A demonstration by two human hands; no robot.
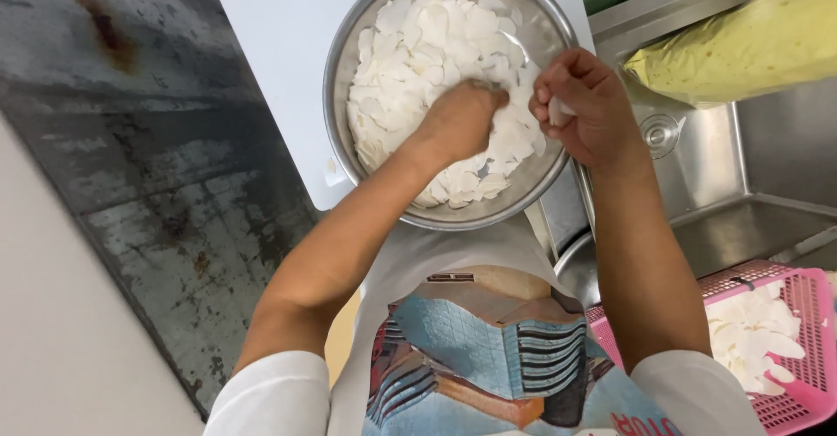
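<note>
Many thin white slices fill the metal bowl, likely light, brittle, best pinched by edges; left hand buried, grip unclear; right hand pinches one slice.

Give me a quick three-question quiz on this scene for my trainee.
1. True or false: the left hand is down among the white slices in the metal bowl.
2. What does the right hand pinch?
3. Which container at the lower right holds more slices: A) pink basket, B) green tray?

Key: 1 true; 2 a white slice; 3 A.
</note>
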